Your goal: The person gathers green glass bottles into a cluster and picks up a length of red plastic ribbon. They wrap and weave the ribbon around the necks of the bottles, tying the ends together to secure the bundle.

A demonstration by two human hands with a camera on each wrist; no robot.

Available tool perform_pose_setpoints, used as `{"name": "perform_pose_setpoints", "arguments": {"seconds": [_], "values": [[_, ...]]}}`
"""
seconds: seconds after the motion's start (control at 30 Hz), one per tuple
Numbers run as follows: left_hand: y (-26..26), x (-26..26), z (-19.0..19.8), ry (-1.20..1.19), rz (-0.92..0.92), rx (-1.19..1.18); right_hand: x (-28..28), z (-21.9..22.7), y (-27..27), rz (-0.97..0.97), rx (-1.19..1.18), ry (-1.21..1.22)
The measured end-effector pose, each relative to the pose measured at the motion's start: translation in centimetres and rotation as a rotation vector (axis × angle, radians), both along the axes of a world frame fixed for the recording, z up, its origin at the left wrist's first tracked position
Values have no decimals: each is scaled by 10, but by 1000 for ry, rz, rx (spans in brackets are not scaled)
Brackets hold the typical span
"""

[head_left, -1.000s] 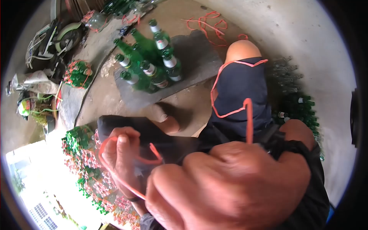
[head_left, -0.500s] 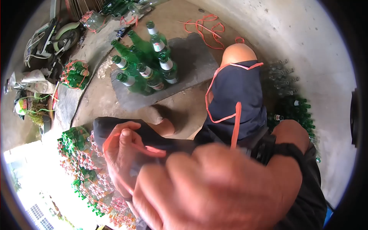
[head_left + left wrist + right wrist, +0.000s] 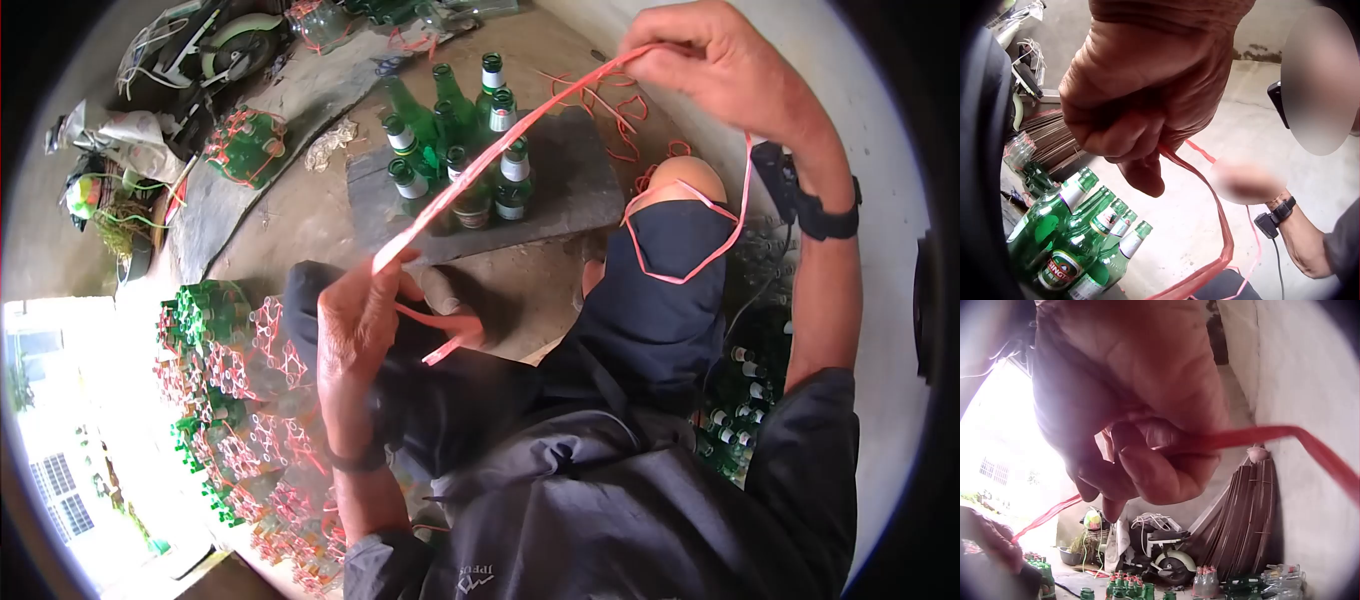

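A red plastic twine (image 3: 520, 125) runs taut on a slant between my two hands in the head view. My left hand (image 3: 360, 320), low and to the left, grips one part of it, and a short loose end hangs below the fingers. Up at the right, my right hand (image 3: 715, 65) pinches the other part, with the twine trailing on down to a loop over the right knee (image 3: 688, 180). Behind the stretched twine, several green glass bottles (image 3: 470, 205) stand upright in a cluster on a dark slab (image 3: 575, 190). Both wrist views show curled fingers with twine passing through them.
Loose red twine (image 3: 620, 120) lies on the floor beyond the slab. Tied bottle bundles (image 3: 245, 145) stand at the left, with many more stacked bottles (image 3: 225, 350) below. More bottles (image 3: 740, 410) line the right wall. A scooter (image 3: 235, 50) is at the back left.
My right hand has swung from close before the camera up to the far right, drawing the twine out straight. The left hand has shifted slightly right and up, still gripping twine.
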State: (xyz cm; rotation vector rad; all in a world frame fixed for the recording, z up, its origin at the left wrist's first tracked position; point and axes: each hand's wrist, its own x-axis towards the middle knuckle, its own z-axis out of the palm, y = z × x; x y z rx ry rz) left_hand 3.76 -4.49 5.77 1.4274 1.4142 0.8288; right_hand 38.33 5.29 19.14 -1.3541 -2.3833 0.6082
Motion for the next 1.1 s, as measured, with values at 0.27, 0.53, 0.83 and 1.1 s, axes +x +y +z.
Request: {"name": "perform_pose_setpoints", "arguments": {"seconds": [0.27,0.53,0.83,1.1], "values": [[13,-4,7,-26,99,18,37,39,36,-170,74,-56],[19,1,25,-148,134,-64,61,56,42,-148,499,-261],[25,-3,6,-458,111,-110,74,24,59,-224,354,-170],[45,-22,-18,-759,321,-144,93,-48,102,-175,-386,81]]}}
